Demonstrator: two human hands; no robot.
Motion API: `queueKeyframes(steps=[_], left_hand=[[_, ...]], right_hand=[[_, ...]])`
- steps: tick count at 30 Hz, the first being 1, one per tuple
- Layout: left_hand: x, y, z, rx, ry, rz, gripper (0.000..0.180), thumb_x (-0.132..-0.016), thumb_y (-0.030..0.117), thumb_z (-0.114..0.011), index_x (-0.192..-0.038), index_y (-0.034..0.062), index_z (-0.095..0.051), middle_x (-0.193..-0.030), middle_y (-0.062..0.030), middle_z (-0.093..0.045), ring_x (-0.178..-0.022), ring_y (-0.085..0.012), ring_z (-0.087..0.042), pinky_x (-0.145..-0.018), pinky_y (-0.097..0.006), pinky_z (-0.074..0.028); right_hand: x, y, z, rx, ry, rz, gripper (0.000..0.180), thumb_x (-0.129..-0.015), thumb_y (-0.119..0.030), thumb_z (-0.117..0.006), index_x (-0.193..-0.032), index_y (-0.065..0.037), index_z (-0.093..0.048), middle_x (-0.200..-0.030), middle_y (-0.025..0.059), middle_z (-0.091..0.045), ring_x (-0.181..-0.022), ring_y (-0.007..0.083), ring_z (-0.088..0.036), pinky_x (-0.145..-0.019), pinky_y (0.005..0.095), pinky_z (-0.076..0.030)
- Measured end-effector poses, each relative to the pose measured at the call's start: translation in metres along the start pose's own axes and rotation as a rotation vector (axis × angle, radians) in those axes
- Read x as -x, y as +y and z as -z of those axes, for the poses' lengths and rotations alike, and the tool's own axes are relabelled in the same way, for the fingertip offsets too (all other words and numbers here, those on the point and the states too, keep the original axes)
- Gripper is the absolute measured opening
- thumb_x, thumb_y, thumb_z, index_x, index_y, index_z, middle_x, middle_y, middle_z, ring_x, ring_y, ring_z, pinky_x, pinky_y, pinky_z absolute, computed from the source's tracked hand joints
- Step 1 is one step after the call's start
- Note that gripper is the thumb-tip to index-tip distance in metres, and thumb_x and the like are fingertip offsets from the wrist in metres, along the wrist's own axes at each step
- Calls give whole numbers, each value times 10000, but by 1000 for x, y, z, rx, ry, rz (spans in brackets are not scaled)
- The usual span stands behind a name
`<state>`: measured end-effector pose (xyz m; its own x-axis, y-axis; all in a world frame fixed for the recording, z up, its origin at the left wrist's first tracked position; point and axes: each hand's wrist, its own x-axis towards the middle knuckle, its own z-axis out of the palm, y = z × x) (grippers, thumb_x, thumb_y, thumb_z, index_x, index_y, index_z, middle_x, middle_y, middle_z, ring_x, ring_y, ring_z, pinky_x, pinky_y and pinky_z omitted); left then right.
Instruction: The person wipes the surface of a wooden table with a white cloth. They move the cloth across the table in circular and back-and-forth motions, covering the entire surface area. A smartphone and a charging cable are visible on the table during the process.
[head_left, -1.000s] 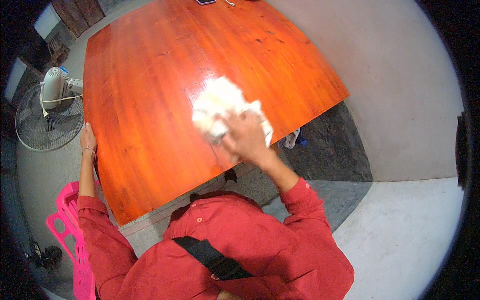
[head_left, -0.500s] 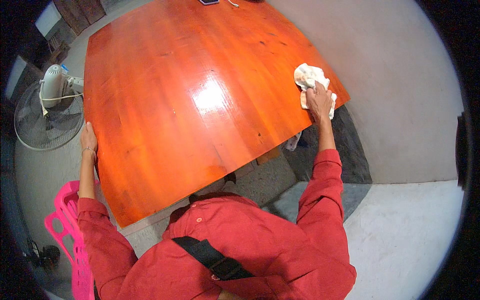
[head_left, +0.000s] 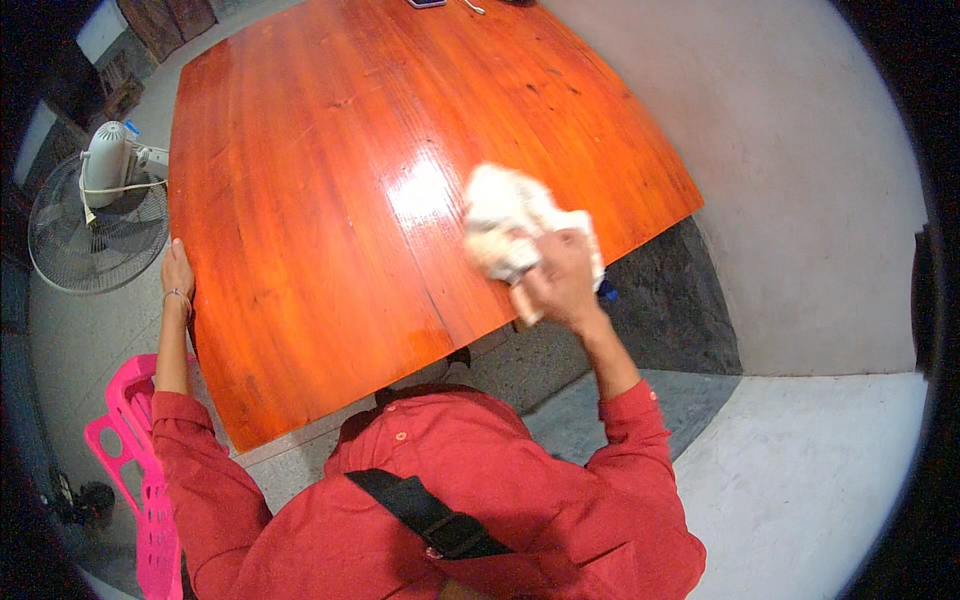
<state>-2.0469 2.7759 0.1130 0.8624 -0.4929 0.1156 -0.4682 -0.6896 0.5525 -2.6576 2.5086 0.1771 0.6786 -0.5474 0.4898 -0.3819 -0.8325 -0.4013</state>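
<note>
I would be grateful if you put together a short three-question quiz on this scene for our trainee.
1. Multiple choice: what does the right hand hold? (a) a sponge, (b) a white cloth, (c) a spray bottle.
2. True or false: the fan is on the left side of the orange-brown table, as the person sees it.
3. Fill in the blank: the left hand is at the table's left ____.

Key: 1. b; 2. true; 3. edge.
</note>
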Motion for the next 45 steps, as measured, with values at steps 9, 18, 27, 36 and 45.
queueKeyframes(steps=[9, 18, 27, 36, 45], left_hand=[[12, 31, 7, -74, 10, 30, 595, -991, 422, -290, -1203, -62, -563, -1207, -266, -577, -1125, -419, -540, -948, -447, -407], [13, 21, 5, -42, 1, 3, 609, -991, 445, -278, -1249, -40, -542, -1244, -246, -568, -1159, -397, -527, -978, -422, -382], [15, 36, 2, -69, 30, 34, 632, -992, 466, -271, -1240, -45, -548, -1247, -258, -557, -1168, -409, -513, -975, -431, -390], [17, 23, 4, -42, 17, 15, 607, -993, 427, -280, -1188, -71, -567, -1208, -273, -572, -1129, -422, -534, -952, -449, -407], [17, 33, 5, -108, 23, 9, 642, -992, 473, -264, -1250, -47, -538, -1249, -251, -563, -1147, -407, -534, -957, -430, -398]], right_hand=[[-89, 84, -8, 181, -55, -443, 357, -793, -223, -547, -1096, -51, -626, -1107, 170, -610, -1065, 379, -526, -901, 514, -391], [-21, -36, -16, 0, -219, 158, 492, -724, -186, -589, -1213, -135, -586, -1348, 138, -514, -1312, 365, -381, -1059, 502, -308], [-94, 64, -5, 188, -77, -330, 353, -776, -227, -509, -1058, -47, -621, -1028, 184, -606, -965, 371, -534, -835, 493, -416], [-25, -52, -19, -24, -333, 204, 525, -725, -207, -577, -1246, -140, -569, -1383, 131, -480, -1317, 361, -370, -1071, 542, -288], [-79, 73, -11, 183, 63, -141, 367, -765, -198, -538, -1110, -103, -620, -1036, 174, -625, -993, 406, -520, -876, 484, -417]])
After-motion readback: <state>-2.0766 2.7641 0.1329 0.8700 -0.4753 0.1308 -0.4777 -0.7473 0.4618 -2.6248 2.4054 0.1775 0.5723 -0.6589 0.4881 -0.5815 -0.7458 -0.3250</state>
